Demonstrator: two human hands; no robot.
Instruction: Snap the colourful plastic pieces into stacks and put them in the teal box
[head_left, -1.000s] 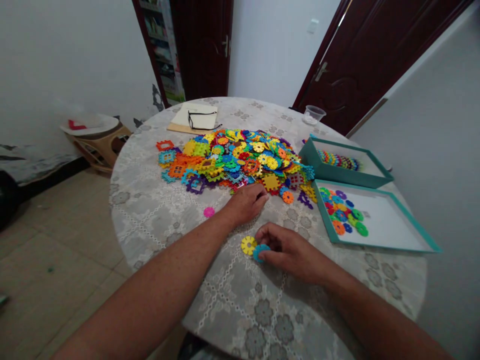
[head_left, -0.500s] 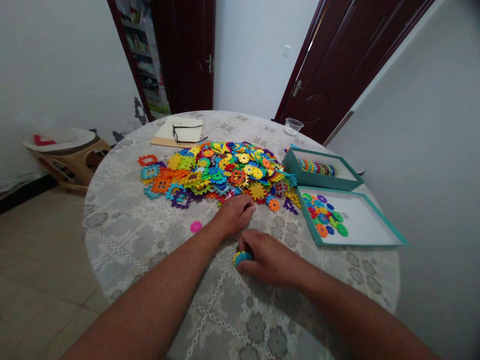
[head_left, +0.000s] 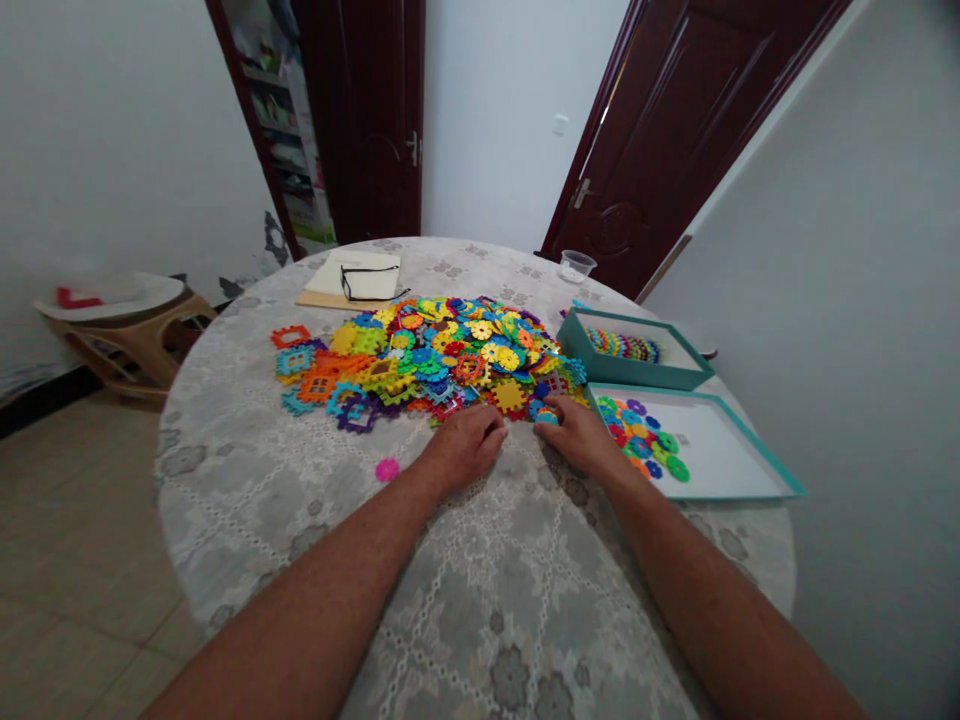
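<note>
My left hand (head_left: 469, 447) rests on the tablecloth at the front edge of a heap of colourful plastic pieces (head_left: 450, 350). Its fingers are curled in, and whatever they may hold is hidden. To its right, my right hand (head_left: 576, 432) is closed at the heap's front right edge. Between its thumb and fingers show small notched discs (head_left: 547, 416), blue and orange, partly covered by the fingers. Round notched discs and square window-like frames make up the heap. A lone pink disc (head_left: 387, 469) lies left of my left forearm.
At right, a shallow white tray with a teal rim (head_left: 739, 445) holds loose discs. Behind it stands a teal box (head_left: 637, 370) with rows of threaded discs. Glasses (head_left: 371, 284) lie on a notebook (head_left: 322, 292) at back left; a clear plastic cup (head_left: 577, 265) stands at the back.
My right hand has moved forward and right, from the bare cloth to the heap's edge, still with discs in it. The left hand has stayed nearly in place. The view has tilted slightly.
</note>
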